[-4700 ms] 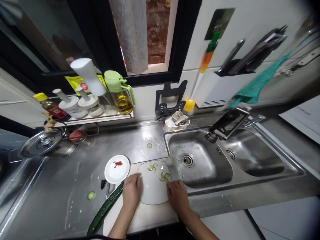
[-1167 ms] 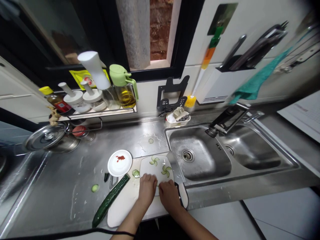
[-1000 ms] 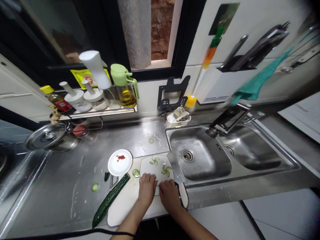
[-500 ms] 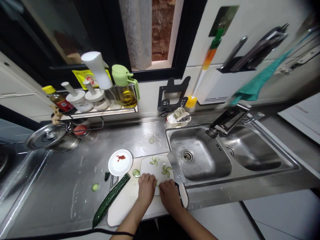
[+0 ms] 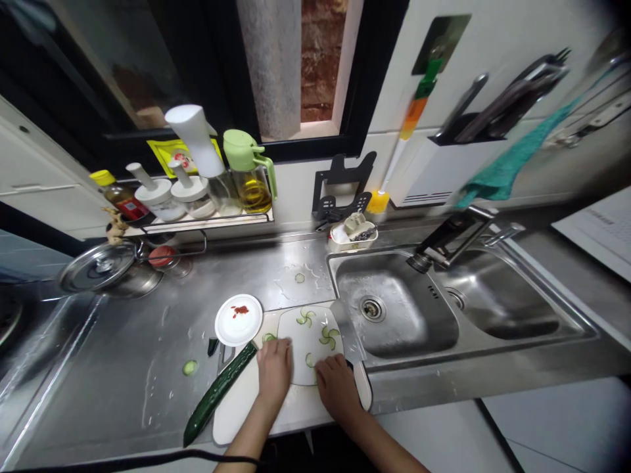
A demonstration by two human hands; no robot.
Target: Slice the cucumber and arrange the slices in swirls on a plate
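Note:
My left hand (image 5: 275, 369) is over the left rim of a white square plate (image 5: 296, 328), fingers stretched forward and slightly apart beside a small pile of cucumber slices (image 5: 269, 337). My right hand (image 5: 339, 389) rests at the plate's near right part, fingers curled together; what they pinch is hidden. Close to those fingertips lies a cucumber slice (image 5: 309, 360). Two pinwheels of thin cucumber pieces, an upper one (image 5: 305, 318) and a right one (image 5: 328, 338), lie on the plate. Under it is a cream cutting board (image 5: 236, 410). A cut cucumber (image 5: 219, 394) lies across the board's left edge.
A small white plate (image 5: 224, 332) with red bits stands behind the cucumber. A cleaver blade (image 5: 351, 335) lies right of the square plate, beside the double sink (image 5: 394, 302). Loose cucumber slices (image 5: 190, 367) lie on the steel counter. A lidded pot (image 5: 106, 269) stands at left.
My left hand has moved left, from the middle of the plate to the slice pile. The slice near my right fingertips is now uncovered. My right hand has barely moved.

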